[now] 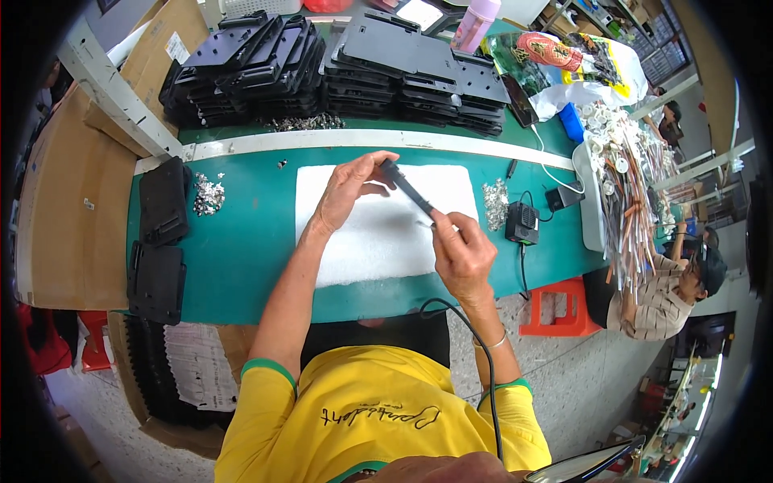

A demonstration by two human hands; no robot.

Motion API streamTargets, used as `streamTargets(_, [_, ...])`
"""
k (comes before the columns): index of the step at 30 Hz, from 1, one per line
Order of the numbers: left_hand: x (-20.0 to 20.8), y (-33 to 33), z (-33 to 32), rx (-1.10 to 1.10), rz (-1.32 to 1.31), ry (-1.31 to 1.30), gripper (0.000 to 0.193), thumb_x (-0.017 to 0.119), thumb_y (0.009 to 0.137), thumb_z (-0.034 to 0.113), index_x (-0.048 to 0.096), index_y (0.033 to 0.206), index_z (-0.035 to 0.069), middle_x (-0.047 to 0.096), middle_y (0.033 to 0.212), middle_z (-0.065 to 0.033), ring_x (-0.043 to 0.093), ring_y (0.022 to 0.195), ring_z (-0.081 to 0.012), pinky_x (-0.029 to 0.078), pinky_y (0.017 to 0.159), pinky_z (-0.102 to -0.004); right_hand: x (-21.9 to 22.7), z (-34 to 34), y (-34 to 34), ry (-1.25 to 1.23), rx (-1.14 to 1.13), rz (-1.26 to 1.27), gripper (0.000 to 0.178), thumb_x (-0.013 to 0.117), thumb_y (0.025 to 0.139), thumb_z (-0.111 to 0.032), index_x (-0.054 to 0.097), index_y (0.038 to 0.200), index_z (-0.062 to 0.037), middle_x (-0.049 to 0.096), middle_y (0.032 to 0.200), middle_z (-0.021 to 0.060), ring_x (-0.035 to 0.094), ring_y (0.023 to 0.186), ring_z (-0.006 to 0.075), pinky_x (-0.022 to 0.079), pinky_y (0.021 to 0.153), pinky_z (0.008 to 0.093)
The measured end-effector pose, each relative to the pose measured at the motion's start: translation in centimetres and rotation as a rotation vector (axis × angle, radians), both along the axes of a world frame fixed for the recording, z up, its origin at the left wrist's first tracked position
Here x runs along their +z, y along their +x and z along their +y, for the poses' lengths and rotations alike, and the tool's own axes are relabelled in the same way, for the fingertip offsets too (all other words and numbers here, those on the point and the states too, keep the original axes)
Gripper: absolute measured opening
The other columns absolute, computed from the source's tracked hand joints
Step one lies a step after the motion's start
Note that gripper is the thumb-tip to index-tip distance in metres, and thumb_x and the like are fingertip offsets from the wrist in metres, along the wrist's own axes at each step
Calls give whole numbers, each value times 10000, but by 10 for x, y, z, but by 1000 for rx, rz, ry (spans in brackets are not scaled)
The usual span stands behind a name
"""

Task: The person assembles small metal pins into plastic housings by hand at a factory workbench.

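Above the white foam sheet (354, 249) I hold a flat black plastic panel (411, 188), seen almost edge-on and tilted. My left hand (351, 191) grips its upper left end, thumb and fingers around the edge. At the lower right end my right hand (465, 251) has its fingers closed on the panel. A small shiny bit shows beside the right fingertips, too small to make out. A black cable (481, 354) loops near my right wrist and runs down over the yellow shirt. Stacks of similar black panels (394, 60) stand beyond the white bar.
Small metal parts lie in piles left (209, 196) and right (495, 203) of the foam. More black panels (163, 201) lie at the left edge. A black charger-like box (523, 223), a phone (519, 101) and a bin of wires (594, 201) are at right. Another person (664, 302) sits beyond.
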State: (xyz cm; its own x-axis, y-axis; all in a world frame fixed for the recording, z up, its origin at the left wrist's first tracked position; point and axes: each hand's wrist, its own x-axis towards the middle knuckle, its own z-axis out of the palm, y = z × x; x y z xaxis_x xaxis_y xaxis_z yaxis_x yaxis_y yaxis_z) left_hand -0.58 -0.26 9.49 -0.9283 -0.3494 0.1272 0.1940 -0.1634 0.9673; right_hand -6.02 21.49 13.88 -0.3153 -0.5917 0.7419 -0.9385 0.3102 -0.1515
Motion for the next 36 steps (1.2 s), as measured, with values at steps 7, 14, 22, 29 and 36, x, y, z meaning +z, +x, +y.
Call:
streamTargets(7, [-1, 2, -1, -62, 19, -22, 351, 468, 972, 208, 587, 1252, 34, 627, 1215, -76, 566, 1143, -169, 462, 981, -324, -30, 6, -8, 167, 9, 154, 440, 698, 690, -9, 677, 1114, -125, 613, 924, 26, 516, 580, 133, 424, 531, 290])
streamTargets(14, [-7, -1, 1, -152, -69, -38, 343, 468, 939, 157, 624, 1228, 57, 630, 1188, -27, 554, 1070, -100, 458, 919, -265, -53, 12, 2, 249, 7, 78, 406, 637, 707, -42, 645, 1112, -75, 595, 924, 33, 574, 667, 160, 411, 553, 303])
streamTargets(22, [-8, -3, 7, -125, -44, -157, 347, 531, 916, 84, 596, 1252, 28, 630, 1186, -62, 577, 1048, -124, 460, 948, -282, -57, 12, 3, 240, 16, -17, 410, 646, 701, -59, 638, 1110, -75, 595, 905, 33, 585, 693, 166, 439, 573, 307])
streamTargets(29, [-12, -9, 12, -53, 59, -53, 304, 569, 909, 49, 568, 1209, -4, 612, 1182, -86, 586, 999, -120, 496, 887, -264, -30, 0, 29, 241, 199, -202, 339, 727, 739, -157, 663, 1064, -86, 610, 896, 51, 600, 672, 192, 484, 582, 313])
streamTargets(36, [-17, -10, 12, -89, -30, -114, 259, 624, 896, 94, 601, 1127, -22, 649, 1094, -105, 624, 937, -144, 516, 855, -271, -15, 2, 2, -136, -12, -728, 175, 663, 808, -52, 682, 977, -11, 619, 774, 97, 579, 612, 156, 467, 559, 287])
